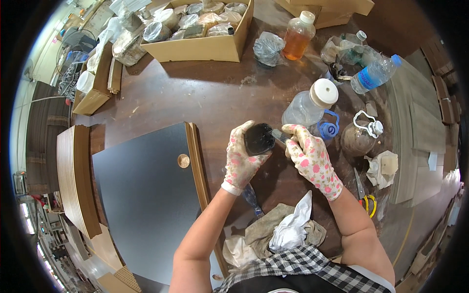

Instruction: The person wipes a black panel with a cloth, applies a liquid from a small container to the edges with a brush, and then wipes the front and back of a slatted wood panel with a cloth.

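Gloved hands (243, 160) (311, 158), blue-labelled bottle (374, 75) beyond

The right hand (312, 158) hides much of the thin tool (278, 135), and the black container (259, 139) covers part of the left hand (240, 158) — its dark contents are too indistinct to name. The left forearm (207, 224) blocks part of the dark board (146, 195). The upper edge crops the filled cardboard box (200, 52); the lower edge, the checked cloth (312, 260).
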### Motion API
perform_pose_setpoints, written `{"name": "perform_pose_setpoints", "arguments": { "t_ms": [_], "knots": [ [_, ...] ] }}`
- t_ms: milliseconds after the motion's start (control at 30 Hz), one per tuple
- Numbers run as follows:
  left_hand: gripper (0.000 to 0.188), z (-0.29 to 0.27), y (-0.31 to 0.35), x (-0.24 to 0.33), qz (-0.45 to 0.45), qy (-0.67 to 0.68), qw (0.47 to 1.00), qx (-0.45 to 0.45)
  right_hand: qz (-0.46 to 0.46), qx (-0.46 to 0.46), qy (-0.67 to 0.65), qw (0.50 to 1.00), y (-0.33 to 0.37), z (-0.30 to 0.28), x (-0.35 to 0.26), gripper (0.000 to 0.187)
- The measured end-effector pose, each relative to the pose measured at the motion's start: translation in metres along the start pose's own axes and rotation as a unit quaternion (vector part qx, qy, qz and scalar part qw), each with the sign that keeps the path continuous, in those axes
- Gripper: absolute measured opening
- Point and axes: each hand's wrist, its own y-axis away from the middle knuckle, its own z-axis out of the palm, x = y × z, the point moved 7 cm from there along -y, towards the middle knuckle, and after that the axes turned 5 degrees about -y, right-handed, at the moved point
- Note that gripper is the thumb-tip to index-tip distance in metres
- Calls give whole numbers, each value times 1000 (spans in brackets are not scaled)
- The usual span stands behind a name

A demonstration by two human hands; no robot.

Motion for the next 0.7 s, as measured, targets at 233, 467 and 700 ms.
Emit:
{"name": "perform_pose_setpoints", "arguments": {
  "t_ms": [233,467,700],
  "knots": [
    [72,6,-36,2,18,-100,995,19,-1,26,-67,997,-1,3,14,33],
    [97,-2,-41,-13,31,-114,993,25,-224,93,143,960,-6,20,-14,41],
    [82,-43,17,-1,-7,-52,997,49,-175,102,231,952,-30,48,-15,52]
  ]
}}
